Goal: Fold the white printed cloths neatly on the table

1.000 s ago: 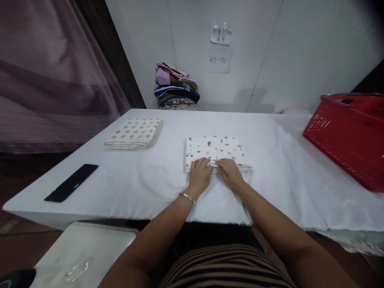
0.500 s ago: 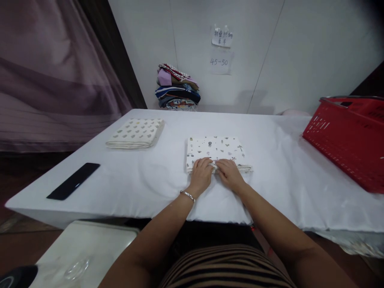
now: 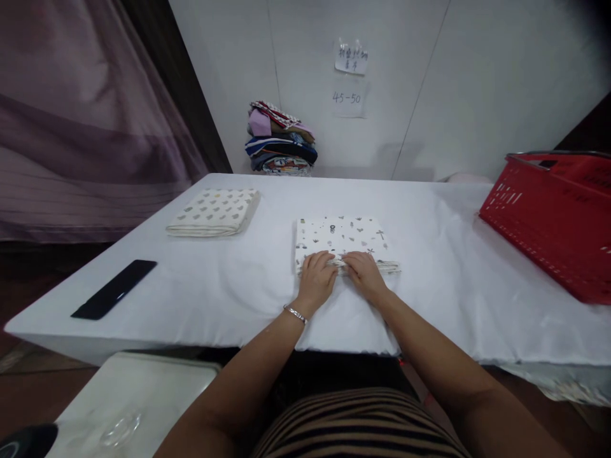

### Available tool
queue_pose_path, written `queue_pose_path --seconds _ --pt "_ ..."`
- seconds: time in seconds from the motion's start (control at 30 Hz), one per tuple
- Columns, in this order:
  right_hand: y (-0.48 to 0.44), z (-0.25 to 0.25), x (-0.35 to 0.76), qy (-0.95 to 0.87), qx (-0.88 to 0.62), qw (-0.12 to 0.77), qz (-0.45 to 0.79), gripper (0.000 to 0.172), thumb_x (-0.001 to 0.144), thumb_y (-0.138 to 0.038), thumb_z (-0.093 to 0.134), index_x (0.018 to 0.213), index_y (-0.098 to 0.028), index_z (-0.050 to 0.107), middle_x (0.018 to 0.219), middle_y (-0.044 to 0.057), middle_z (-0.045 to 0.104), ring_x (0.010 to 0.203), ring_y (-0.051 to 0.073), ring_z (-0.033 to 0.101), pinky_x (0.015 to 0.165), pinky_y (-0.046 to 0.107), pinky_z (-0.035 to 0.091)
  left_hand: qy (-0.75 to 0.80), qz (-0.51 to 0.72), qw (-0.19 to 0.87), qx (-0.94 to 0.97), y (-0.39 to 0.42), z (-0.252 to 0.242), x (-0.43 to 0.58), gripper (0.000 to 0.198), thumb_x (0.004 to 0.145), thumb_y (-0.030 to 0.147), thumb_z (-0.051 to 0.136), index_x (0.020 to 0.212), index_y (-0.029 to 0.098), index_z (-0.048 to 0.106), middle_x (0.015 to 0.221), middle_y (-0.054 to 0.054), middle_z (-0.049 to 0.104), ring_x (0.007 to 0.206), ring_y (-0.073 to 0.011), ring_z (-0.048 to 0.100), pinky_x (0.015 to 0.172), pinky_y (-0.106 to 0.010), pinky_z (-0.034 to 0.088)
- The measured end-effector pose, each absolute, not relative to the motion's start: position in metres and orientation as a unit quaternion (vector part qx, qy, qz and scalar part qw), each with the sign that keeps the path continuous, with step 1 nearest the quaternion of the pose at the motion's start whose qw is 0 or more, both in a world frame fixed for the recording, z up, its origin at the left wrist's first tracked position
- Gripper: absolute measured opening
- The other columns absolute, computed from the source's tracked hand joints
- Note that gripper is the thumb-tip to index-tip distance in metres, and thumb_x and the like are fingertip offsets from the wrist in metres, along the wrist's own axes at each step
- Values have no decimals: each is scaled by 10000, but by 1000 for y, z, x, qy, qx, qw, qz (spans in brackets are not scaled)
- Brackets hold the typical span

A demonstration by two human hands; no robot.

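A folded white cloth with small printed figures [image 3: 341,236] lies in the middle of the white-covered table [image 3: 238,280]. My left hand [image 3: 317,278], a silver bracelet on its wrist, and my right hand [image 3: 365,275] sit side by side on the cloth's near edge. The fingers of both hands curl over and pinch that edge. A second folded cloth with a leaf-like print [image 3: 214,212] lies to the left, apart from my hands.
A red plastic basket [image 3: 554,219] stands at the table's right end. A black flat phone-like object [image 3: 114,297] lies near the left front corner. A stack of folded coloured fabrics [image 3: 279,138] sits against the back wall under two paper notes. A pale stool top shows below left.
Nothing has visibly changed apart from a slight shift of the camera. Both hands stay on the cloth's near edge.
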State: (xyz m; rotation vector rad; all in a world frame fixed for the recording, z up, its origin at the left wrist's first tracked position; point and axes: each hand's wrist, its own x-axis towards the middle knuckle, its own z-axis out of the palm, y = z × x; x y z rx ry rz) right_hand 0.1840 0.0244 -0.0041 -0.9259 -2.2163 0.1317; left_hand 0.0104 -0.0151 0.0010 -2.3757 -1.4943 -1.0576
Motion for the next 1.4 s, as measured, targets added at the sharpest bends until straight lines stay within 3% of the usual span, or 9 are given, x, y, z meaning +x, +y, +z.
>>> queue_pose_path --seconds 0.2,0.37,0.77,1.03,1.4 --pt "27 -9 185 -854 -361 370 55 206 906 -219 428 1035 -217 588 1063 67 642 1033 212 532 887 407 375 -514 -327 76 -789 -14 0 10 125 842 200 530 878 228 646 1195 -39 577 1193 -241 429 988 -458 336" --pt "28 -10 185 -856 -360 368 51 215 905 -210 422 1035 -219 592 1057 68 644 1026 213 536 881 405 378 -513 -314 76 -796 -11 -1 12 112 833 198 540 813 225 647 1192 -37 580 1192 -242 432 997 -471 327" --pt "20 -3 185 -873 -352 335 47 292 839 -236 528 1127 -204 556 1131 74 616 1095 232 493 931 422 347 -489 -341 71 -800 -10 2 14 175 878 147 438 835 190 602 1117 -53 604 1189 -213 439 999 -423 333" --pt "25 -4 184 -868 -360 338 45 235 884 -158 422 1042 -204 589 1083 76 640 1054 225 520 901 424 361 -494 -354 78 -790 -12 2 13 140 878 199 475 870 207 615 1128 -47 607 1176 -213 453 991 -427 341" --pt "24 -4 183 -860 -369 350 50 208 910 -209 418 1031 -208 586 1060 76 644 1036 217 533 885 405 363 -469 -337 102 -810 -17 4 12 160 855 196 509 783 223 649 1196 -12 592 1213 -222 430 1017 -447 316"
